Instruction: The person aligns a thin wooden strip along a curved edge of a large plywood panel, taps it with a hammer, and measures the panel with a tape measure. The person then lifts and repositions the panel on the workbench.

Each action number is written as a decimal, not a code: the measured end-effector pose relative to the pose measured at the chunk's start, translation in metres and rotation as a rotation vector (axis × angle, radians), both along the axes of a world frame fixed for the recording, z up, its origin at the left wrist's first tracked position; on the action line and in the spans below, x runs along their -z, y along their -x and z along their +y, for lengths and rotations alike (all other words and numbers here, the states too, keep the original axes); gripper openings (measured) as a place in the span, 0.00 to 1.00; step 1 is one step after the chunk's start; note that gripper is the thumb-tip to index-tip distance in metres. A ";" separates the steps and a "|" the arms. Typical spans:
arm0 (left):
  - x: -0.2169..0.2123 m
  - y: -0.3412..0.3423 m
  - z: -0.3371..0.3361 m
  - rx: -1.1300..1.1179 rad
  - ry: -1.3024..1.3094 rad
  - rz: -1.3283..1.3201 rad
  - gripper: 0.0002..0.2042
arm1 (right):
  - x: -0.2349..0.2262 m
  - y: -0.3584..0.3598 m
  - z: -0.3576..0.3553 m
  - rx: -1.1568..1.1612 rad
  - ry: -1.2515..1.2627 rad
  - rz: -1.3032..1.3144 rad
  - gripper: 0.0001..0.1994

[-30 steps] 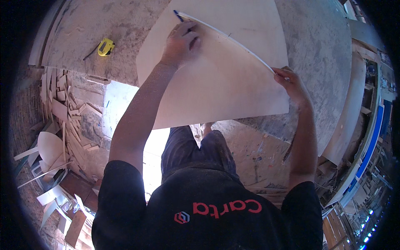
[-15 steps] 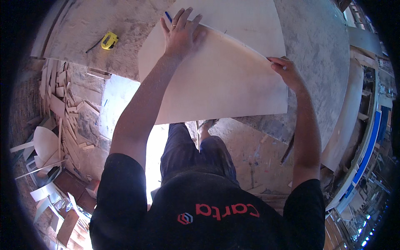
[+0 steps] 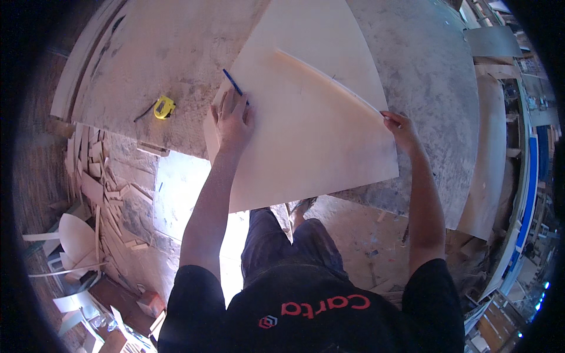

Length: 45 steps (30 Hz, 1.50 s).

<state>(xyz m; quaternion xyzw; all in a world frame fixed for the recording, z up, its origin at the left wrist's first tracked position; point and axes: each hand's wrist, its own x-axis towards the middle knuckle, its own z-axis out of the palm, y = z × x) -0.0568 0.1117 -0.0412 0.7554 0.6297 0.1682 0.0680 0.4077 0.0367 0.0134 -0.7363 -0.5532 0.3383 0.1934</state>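
Note:
A long thin pale strip (image 3: 331, 82) lies slantwise across a large pale sheet (image 3: 312, 141) with a curved right edge. At the strip's near right end, my right hand (image 3: 401, 128) pinches it between thumb and fingers. A blue pen (image 3: 232, 81) lies over the sheet's left edge. Against its lower end are the fingertips of my left hand (image 3: 233, 123), palm down with fingers somewhat apart; I see no firm grip on the pen. The far left end of the strip has no hand on it.
The sheet rests on a dusty worktable (image 3: 188, 59) and overhangs its near edge. A yellow tape measure (image 3: 165, 107) sits at the left. Wood offcuts (image 3: 97, 176) are heaped on the floor to the left. A curved panel (image 3: 487, 159) stands along the right.
My left hand has left the far end of the strip and come nearer to me, down by the blue pen. My right hand stays at the strip's end. The view has shifted.

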 end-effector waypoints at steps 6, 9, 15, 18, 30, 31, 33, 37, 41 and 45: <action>0.002 0.006 0.005 0.039 -0.066 -0.099 0.18 | -0.001 0.003 -0.009 0.005 0.004 0.079 0.15; 0.007 0.007 0.007 0.012 -0.167 -0.154 0.19 | -0.003 0.011 -0.008 -0.074 -0.049 -0.111 0.15; -0.002 0.000 0.006 -0.150 -0.128 -0.196 0.24 | 0.001 0.038 0.000 -0.186 -0.108 -0.039 0.13; -0.012 -0.006 0.002 -0.290 -0.091 -0.078 0.27 | 0.001 0.045 -0.002 -0.201 -0.111 -0.056 0.12; -0.021 -0.033 0.029 0.213 -0.095 0.091 0.19 | 0.000 0.040 0.007 -0.264 -0.099 -0.046 0.13; -0.020 -0.035 0.031 0.210 -0.076 0.087 0.18 | 0.001 0.040 0.007 -0.258 -0.094 -0.026 0.14; -0.017 -0.036 0.034 0.209 -0.072 0.058 0.17 | 0.001 0.038 0.008 -0.263 -0.095 -0.028 0.14; -0.011 -0.035 0.037 0.207 -0.109 -0.038 0.15 | 0.002 0.035 0.012 -0.262 -0.079 -0.044 0.13; -0.006 -0.036 0.039 0.199 -0.141 -0.083 0.13 | 0.002 0.034 0.015 -0.269 -0.090 -0.052 0.14; -0.002 -0.038 0.039 0.189 -0.158 -0.122 0.13 | -0.001 0.034 0.016 -0.278 -0.068 -0.074 0.14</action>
